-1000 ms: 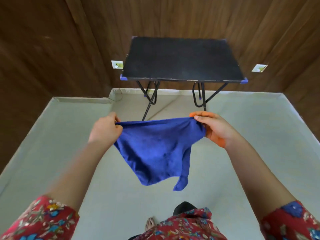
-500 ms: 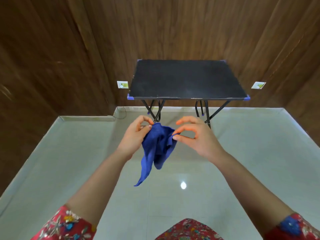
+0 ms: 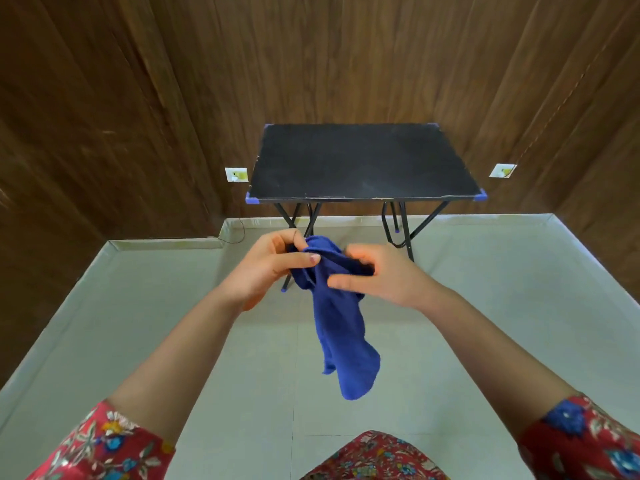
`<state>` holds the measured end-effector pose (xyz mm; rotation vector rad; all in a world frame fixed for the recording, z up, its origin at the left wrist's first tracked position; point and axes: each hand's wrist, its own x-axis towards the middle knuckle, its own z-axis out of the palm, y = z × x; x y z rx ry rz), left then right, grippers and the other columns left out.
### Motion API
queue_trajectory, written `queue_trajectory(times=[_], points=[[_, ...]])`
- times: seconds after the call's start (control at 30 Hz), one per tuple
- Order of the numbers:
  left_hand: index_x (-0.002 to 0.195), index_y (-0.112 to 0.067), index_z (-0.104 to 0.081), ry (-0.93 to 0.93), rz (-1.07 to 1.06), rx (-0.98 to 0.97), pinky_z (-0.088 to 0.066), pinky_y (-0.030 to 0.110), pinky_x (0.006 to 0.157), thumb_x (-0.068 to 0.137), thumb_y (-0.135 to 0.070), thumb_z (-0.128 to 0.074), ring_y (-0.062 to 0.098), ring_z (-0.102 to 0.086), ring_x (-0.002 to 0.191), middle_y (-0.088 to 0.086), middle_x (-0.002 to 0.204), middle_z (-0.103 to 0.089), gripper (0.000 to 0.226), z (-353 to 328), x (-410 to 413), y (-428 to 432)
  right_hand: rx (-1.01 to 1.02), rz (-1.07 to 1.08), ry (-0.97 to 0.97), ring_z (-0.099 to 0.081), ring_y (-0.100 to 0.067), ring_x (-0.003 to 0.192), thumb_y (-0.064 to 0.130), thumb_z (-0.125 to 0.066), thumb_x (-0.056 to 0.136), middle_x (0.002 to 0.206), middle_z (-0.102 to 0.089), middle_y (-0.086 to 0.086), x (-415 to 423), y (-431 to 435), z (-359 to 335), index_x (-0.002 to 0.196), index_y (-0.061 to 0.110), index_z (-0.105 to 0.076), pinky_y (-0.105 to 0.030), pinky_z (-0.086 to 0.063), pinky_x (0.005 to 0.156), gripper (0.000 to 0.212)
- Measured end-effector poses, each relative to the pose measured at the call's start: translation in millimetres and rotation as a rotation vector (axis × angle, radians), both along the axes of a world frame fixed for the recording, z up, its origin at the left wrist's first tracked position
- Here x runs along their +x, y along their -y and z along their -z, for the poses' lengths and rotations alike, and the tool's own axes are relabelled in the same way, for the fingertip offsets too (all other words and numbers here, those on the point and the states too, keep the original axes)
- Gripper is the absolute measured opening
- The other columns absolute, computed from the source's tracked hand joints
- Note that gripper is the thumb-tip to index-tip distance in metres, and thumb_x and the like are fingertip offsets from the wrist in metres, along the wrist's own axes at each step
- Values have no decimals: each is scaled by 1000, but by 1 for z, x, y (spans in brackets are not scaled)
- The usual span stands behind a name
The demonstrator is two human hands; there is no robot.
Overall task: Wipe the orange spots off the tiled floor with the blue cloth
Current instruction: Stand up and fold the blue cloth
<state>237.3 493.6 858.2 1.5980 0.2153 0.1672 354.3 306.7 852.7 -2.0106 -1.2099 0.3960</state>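
The blue cloth (image 3: pixel 341 327) is bunched at its top and hangs down in a loose fold above the pale tiled floor (image 3: pixel 242 375). My left hand (image 3: pixel 270 268) grips the bunched top from the left, thumb across it. My right hand (image 3: pixel 377 278) holds the same bunch from the right, fingers curled into the fabric. Both hands are held out at about chest height in front of me. No orange spots show on the visible floor tiles.
A small black folding table (image 3: pixel 360 161) with blue corner caps stands against the dark wood-panelled wall (image 3: pixel 104 116) ahead. Two white wall sockets (image 3: pixel 236 174) flank it. A thin wire (image 3: pixel 239 233) lies at the floor edge on the left. Pale skirting (image 3: pixel 166 244) borders the floor.
The cloth was stretched wide between my hands a second ago; my hands came together and gathered it into a bunch, with the rest now dangling lower. The view has tilted up.
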Motion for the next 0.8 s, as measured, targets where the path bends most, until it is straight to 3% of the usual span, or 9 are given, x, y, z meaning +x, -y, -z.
queue_trajectory(times=[0.07,0.13,0.27,0.37,0.5,0.57,0.63,0.73,0.8], points=[[63,-19,-56,-29,5,5,-42,23,53,66,-8,-70,16,-55,58,3,65,-58,18,-2,-2,-2,-188,13,444,-39,-11,58,65,-63,77,54,-39,11,5,12,1,68,24,-44,-31,-34,59,46],[64,-16,-51,-62,10,91,-41,21,53,65,-8,-64,15,-52,58,4,64,-54,16,-1,-3,-2,-255,68,642,-40,-11,71,69,-59,78,62,-41,16,10,21,-8,76,27,-53,-33,-35,70,43],[65,-10,-44,-43,-25,297,-45,34,59,70,4,-59,25,-53,66,28,75,-53,21,0,-1,-9,-43,100,652,-54,-14,76,39,-72,81,102,-53,9,13,28,-25,96,24,-66,-32,-44,67,22],[64,-12,-48,-1,-48,379,-50,32,62,73,18,-59,17,-61,70,15,84,-66,33,-8,4,-19,-61,181,585,-57,-15,90,17,-68,82,116,-55,9,12,23,-32,114,27,-63,-29,-43,65,33],[66,-15,-53,-20,54,409,-53,34,69,76,17,-64,16,-65,75,16,81,-68,35,-18,6,-22,-282,212,718,-38,-17,119,34,-75,78,131,-50,16,16,19,-29,80,27,-72,-31,-25,85,9],[68,-15,-54,-52,121,330,-53,36,77,81,18,-60,23,-66,82,27,91,-68,36,-21,1,-25,-217,245,569,-30,-13,126,41,-84,66,136,-45,23,18,24,-31,60,32,-62,-33,-21,94,25],[67,-18,-58,-77,196,216,-55,33,75,84,17,-56,21,-64,78,21,84,-66,39,-23,-7,-31,-127,195,180,-46,-11,122,37,-87,65,124,-58,19,19,29,-36,54,30,-55,-34,-34,97,35],[68,-20,-60,-87,257,32,-58,35,73,86,12,-56,23,-67,83,12,86,-67,37,-25,-14,-38,17,44,-346,-59,-11,76,34,-80,73,75,-63,13,17,35,-40,61,27,-53,-30,-47,71,31],[71,-19,-62,-99,253,68,-58,33,72,85,5,-63,25,-70,86,13,88,-70,28,-27,-14,-39,110,57,-469,-54,-9,70,33,-74,81,71,-56,7,16,35,-40,67,28,-51,-22,-44,65,27]])
